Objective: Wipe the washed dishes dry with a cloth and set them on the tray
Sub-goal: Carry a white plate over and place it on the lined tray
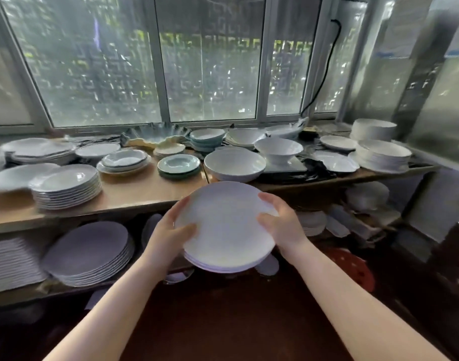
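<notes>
I hold a small stack of white plates (pixel 227 226) in the air in front of the wooden counter. My left hand (pixel 171 234) grips the stack's left rim, thumb on the top plate. My right hand (pixel 281 222) grips the right rim the same way. The stack tilts slightly toward me. No cloth and no tray show in the head view.
The wooden counter (pixel 134 194) under the window carries many stacked plates (pixel 66 186), a big white bowl (pixel 234 165) and green dishes (pixel 178 165). A lower shelf holds grey plate stacks (pixel 89 252). A red stool (pixel 353 269) stands at the lower right.
</notes>
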